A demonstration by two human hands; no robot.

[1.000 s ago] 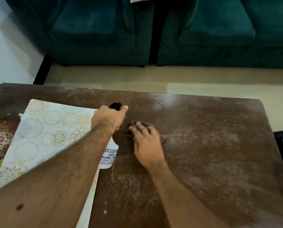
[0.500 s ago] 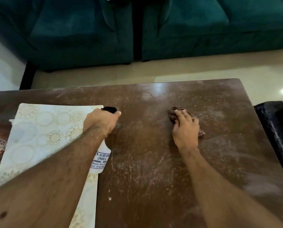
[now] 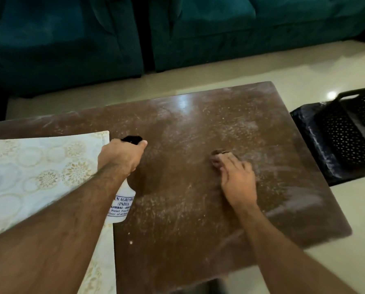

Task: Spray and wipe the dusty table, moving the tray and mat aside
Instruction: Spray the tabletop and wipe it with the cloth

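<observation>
On the brown surface, streaked with pale dust, the left hand grips a white spray bottle; the right hand presses a brown cloth flat.

We see two bare forearms entering from the near edge, with no sleeve, watch, ring or band on either as far as each arm shows. The left hand ends a broad forearm covered in dark hair — thickest toward the wrist — with tendons and a faint vein line showing along it. The right hand ends a narrower forearm with much sparser hair. Its fingers are slim with short nails — slightly blurred, so we cannot tell finer marks.
</observation>
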